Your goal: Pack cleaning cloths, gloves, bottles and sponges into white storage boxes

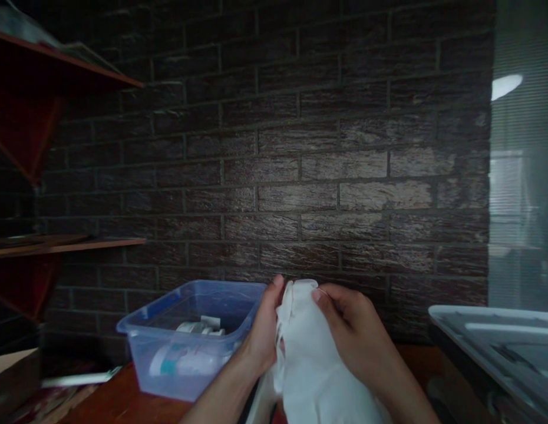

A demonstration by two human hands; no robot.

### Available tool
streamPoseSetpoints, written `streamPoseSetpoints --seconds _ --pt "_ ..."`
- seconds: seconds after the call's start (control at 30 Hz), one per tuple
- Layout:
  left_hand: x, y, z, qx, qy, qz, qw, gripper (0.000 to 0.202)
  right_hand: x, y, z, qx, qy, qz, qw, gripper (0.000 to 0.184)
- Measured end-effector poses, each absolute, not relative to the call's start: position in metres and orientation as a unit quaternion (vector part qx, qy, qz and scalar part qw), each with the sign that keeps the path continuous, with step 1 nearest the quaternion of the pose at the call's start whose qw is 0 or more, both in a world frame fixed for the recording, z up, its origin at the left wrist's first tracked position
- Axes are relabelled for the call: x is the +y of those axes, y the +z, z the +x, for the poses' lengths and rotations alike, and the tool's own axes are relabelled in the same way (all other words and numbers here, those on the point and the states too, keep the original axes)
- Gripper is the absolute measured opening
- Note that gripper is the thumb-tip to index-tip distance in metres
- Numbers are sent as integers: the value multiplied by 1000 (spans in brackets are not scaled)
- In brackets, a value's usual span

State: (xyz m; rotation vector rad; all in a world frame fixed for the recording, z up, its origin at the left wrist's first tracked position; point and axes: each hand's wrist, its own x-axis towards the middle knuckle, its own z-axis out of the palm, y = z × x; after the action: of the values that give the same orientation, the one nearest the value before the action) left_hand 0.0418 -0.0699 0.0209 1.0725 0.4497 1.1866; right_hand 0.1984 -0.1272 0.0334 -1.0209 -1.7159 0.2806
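Observation:
A soft white cloth with folded, ruffled edges hangs between my hands at the bottom middle of the view. My left hand grips its left edge, thumb up, the other fingers mostly behind the fabric. On the opposite side, my right hand pinches the upper right edge between thumb and bent fingers. What kind of cloth piece it is I cannot make out. Beside my left forearm stands a clear bluish plastic bin, holding a white bottle with a teal label patch and other white items.
Behind is a dark brick wall. Wooden shelves jut out at the left, above a cardboard box. At the right sits a container with a grey lid, near a translucent panel. A reddish-brown tabletop lies below.

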Motion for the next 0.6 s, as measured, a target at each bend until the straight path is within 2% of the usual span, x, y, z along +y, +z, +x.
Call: streamPoseSetpoints --seconds 0.2,0.43,0.6 --pt "-65 27 29 214 520 582 588 33 -131 38 204 -689 142 -431 565 40" --pt "-66 34 16 232 561 616 501 30 -133 34 195 -704 255 -394 534 29" --pt "-72 35 14 231 518 693 445 28 -131 34 194 -695 312 -364 536 38"
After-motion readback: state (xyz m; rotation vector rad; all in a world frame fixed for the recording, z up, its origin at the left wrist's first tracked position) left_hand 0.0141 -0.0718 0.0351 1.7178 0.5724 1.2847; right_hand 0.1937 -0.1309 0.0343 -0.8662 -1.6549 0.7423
